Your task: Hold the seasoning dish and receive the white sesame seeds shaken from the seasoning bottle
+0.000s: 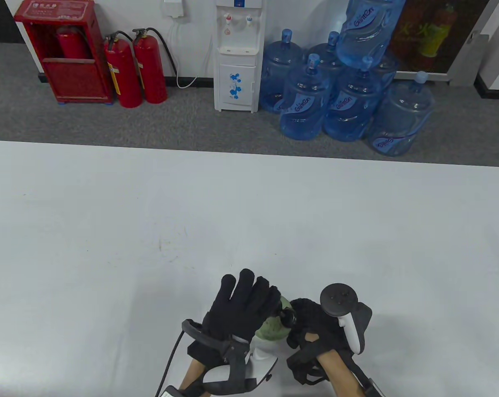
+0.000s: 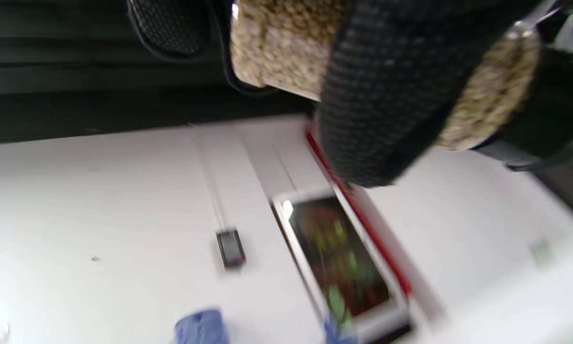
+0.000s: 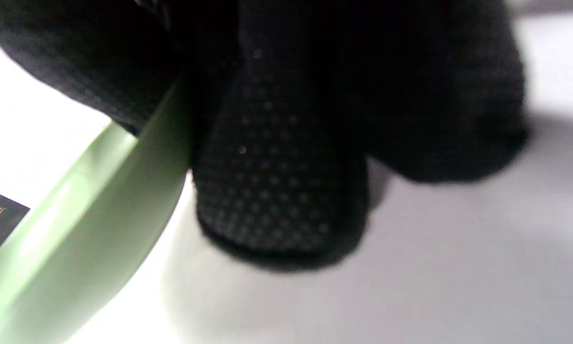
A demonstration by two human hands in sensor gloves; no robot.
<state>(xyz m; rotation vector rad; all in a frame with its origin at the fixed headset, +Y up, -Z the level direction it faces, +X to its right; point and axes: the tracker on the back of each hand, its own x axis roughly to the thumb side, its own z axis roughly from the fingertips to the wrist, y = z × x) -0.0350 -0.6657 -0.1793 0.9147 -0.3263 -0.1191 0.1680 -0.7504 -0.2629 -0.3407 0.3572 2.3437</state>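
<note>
Near the front edge of the white worktop (image 1: pixel 249 215), the left hand (image 1: pixel 237 310) holds the seasoning bottle (image 2: pixel 286 52), its gloved fingers (image 2: pixel 387 95) wrapped around the clear body packed with pale sesame seeds, above the pale green seasoning dish (image 1: pixel 270 328). The right hand (image 1: pixel 315 326) grips the dish at its right rim, fingers (image 3: pixel 277 181) curled against the green wall. Both hands are touching or nearly so.
</note>
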